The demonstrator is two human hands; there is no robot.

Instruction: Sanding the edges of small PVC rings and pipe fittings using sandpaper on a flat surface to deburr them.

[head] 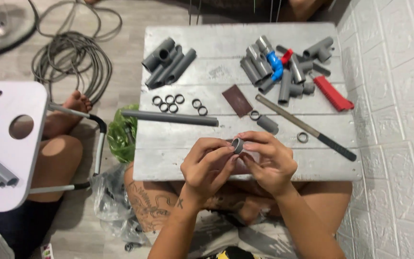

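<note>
My left hand [206, 163] sits over the near edge of the grey wooden table [178, 148], fingers curled in, fingertips pinching a short grey pipe ring [237, 145] from its left side. My right hand [269, 160] closes on the same ring from the other side, so both hold it between them just above the boards.

Working across from the left, I see a coil of grey hose [73, 57] on the floor, then a green plastic bag [120, 134] bunched against the table's left edge; I cannot tell what is in it. On the table lie a heap of grey pipe fittings [168, 62], a cluster of small cut rings [171, 102] and a long grey pipe [168, 117]. Further right are a brown piece of sandpaper [237, 100], a short pipe stub [267, 124], a flat file with a black handle [307, 128], a second pile of fittings with a blue valve [275, 64] and a red-handled tool [332, 93].
</note>
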